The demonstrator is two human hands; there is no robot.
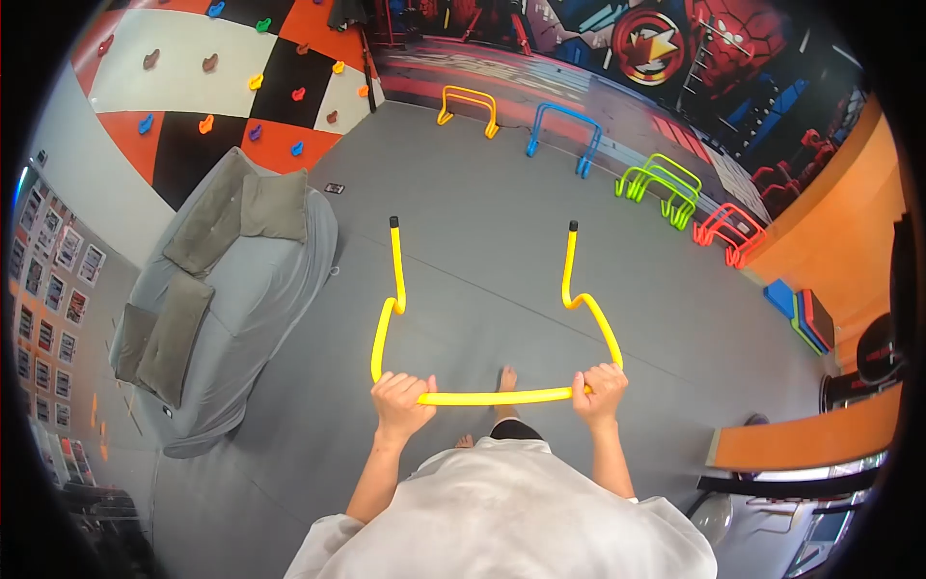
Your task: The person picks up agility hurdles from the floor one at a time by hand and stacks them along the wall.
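Observation:
A yellow tubular hurdle (497,398) is held up in front of my body, its crossbar running left to right. My left hand (402,400) is wrapped round the left end of the crossbar. Round the right end, by the bend, my right hand (600,390) is closed. The two bent legs of the hurdle point away from me and end in black caps. Below the bar, a bare foot shows on the grey floor (463,289).
A covered grey sofa (260,299) with cushions stands at the left. Along the far wall are orange, blue (569,112), green (666,183) and red hurdles (730,232). Colored pads (801,316) lean at the right. An orange ledge (805,429) juts in at the lower right.

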